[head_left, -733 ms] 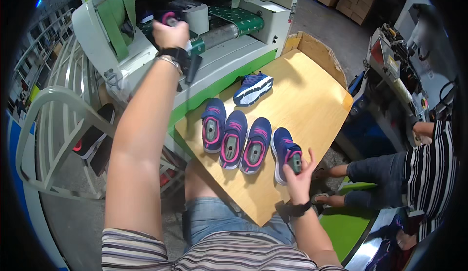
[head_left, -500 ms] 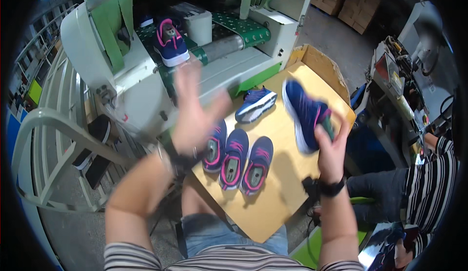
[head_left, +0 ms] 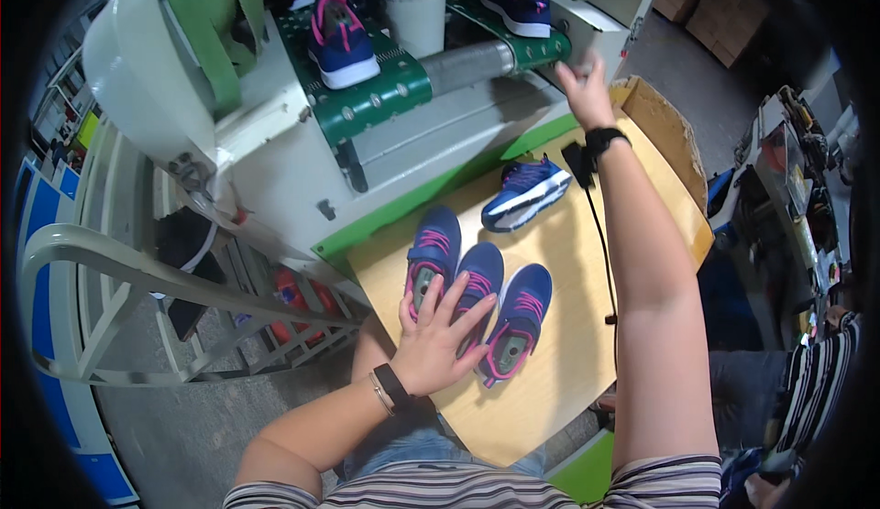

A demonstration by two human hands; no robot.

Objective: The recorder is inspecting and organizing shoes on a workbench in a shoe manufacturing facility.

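Three navy sneakers with pink laces lie side by side on a light wooden board: a left sneaker (head_left: 434,237), a middle sneaker (head_left: 483,262) and a right sneaker (head_left: 530,289). My left hand (head_left: 438,339) is over the middle one with fingers spread, partly hiding it and the left one's heel. Another sneaker (head_left: 527,195) rests on its side behind them, its white sole showing. Reaching far right, my right hand (head_left: 587,92) holds nothing, fingers apart, just below a sneaker (head_left: 517,3) on the green belt. One more sneaker (head_left: 343,42) stands on the belt's left part.
A white machine with a green conveyor belt (head_left: 367,101) and hanging green strips (head_left: 215,42) stands beyond the board (head_left: 541,413). A cardboard box edge (head_left: 674,133) rises at the right. Metal rails (head_left: 183,275) curve along the left. A co-worker's striped sleeve (head_left: 820,385) shows at lower right.
The sneaker in my right hand now stands on the belt's right part, let go. My left hand has come back from near the belt down to the sneakers on the board.
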